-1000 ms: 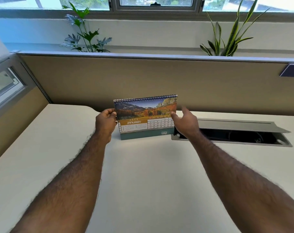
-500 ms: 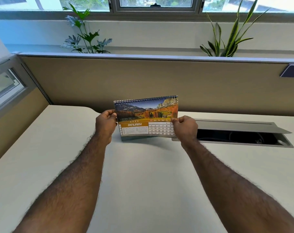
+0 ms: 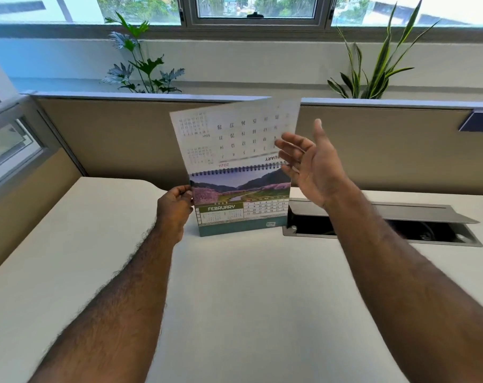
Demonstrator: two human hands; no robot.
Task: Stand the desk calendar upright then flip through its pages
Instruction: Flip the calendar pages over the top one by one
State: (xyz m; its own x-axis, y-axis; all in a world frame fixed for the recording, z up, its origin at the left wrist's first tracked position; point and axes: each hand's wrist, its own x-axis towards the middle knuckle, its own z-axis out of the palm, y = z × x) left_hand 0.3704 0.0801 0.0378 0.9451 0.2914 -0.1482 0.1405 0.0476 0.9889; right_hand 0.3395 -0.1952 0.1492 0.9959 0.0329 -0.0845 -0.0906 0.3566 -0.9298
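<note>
Left hand (image 3: 175, 210) is pinching the spiral-bound calendar (image 3: 241, 207) edge; right hand (image 3: 313, 164), fingers spread, is lifting a thin matte page (image 3: 235, 136).

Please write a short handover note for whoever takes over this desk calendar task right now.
Left hand: gripping the left edge of the spiral-bound desk calendar with the teal base.
Right hand: open, fingers at the lifted white page.
Calendar: upright on the white desk, beside the open grey cable tray.
Done: stood up; the lifted page stands above the spiral, February showing.
Left: drop that page behind, flip the remaining months.
</note>
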